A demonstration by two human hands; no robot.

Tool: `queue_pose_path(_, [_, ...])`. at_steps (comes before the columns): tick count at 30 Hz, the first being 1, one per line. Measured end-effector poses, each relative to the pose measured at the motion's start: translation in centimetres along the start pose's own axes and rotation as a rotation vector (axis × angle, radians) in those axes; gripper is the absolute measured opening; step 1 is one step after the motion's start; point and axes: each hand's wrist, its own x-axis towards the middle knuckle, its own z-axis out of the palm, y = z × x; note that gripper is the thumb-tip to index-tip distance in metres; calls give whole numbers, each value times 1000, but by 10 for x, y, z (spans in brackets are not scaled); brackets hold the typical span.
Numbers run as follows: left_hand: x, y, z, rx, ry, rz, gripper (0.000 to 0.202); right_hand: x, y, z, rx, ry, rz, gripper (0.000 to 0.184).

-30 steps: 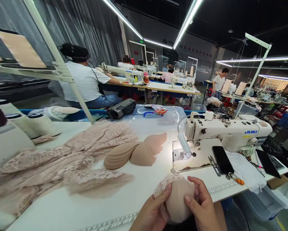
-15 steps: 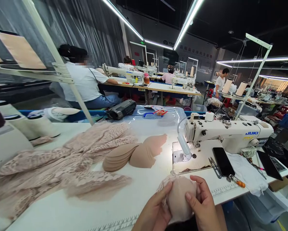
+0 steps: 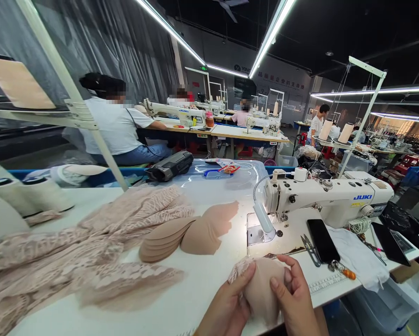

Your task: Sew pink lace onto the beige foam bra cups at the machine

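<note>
A beige bra cup (image 3: 262,287) with lace along its upper left is held between both hands at the table's front edge. My left hand (image 3: 232,296) grips its left side, thumb on top of the lace. On the opposite side, my right hand (image 3: 293,291) pinches the cup with the thumb on its face and fingers behind. Just beyond stands a white sewing machine (image 3: 328,198) with its lamp lit. To the left lie a fanned stack of beige foam cups (image 3: 165,240) and a heap of beige lace fabric (image 3: 100,233).
Thread snips (image 3: 310,251), a black phone (image 3: 323,240) and a keyring with an orange fob (image 3: 347,272) lie right of the hands. A white cloth (image 3: 361,259) hangs over the front edge. Thread cones (image 3: 44,193) stand at left. Co-workers sit at machines beyond.
The view has shifted slightly, so the table and machine appear a little lower and further left. The bra cup is turned a little, and its lace edge shows more clearly under my left thumb.
</note>
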Motion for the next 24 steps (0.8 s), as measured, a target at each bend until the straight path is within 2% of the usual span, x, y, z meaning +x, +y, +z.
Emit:
queue_pose_path(5, [3, 2, 3, -4, 16, 13, 26, 4, 2, 7, 29, 78, -11, 65])
queue_pose_path(12, [8, 5, 10, 20, 32, 25, 28, 10, 4, 8, 56, 66, 15, 66])
queue_pose_path(21, [13, 7, 9, 18, 23, 11, 22, 13, 7, 6, 70, 80, 0, 67])
queue_pose_path(24, [11, 8, 10, 36, 3, 0, 28, 13, 8, 7, 66, 91, -14, 66])
